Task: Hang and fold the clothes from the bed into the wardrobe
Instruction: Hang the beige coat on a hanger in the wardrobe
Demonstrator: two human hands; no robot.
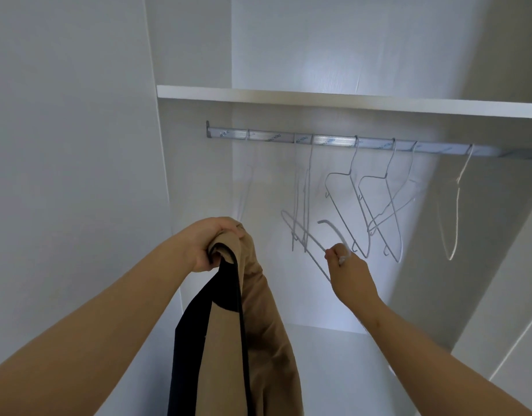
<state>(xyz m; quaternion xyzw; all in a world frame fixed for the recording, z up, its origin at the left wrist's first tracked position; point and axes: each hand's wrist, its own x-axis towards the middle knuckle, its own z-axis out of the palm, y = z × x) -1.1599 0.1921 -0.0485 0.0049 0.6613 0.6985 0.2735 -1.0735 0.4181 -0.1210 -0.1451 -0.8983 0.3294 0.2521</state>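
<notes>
My left hand [212, 244] grips the bunched top of a tan garment with dark navy panels [252, 325], which hangs down in front of the open wardrobe. My right hand [347, 267] holds a loose white wire hanger [306, 238], off the rail and tilted, its hook curving up above my fingers. A silver clothes rail [273, 137] runs across the wardrobe under a shelf. Several more white wire hangers [378, 205] hang from it, mostly to the right of my hands.
A white shelf [318, 99] sits just above the rail. The wardrobe's white side panel [78, 145] stands close on the left, and another panel [498, 265] slopes in on the right. The wardrobe floor [333, 370] lies below my arms.
</notes>
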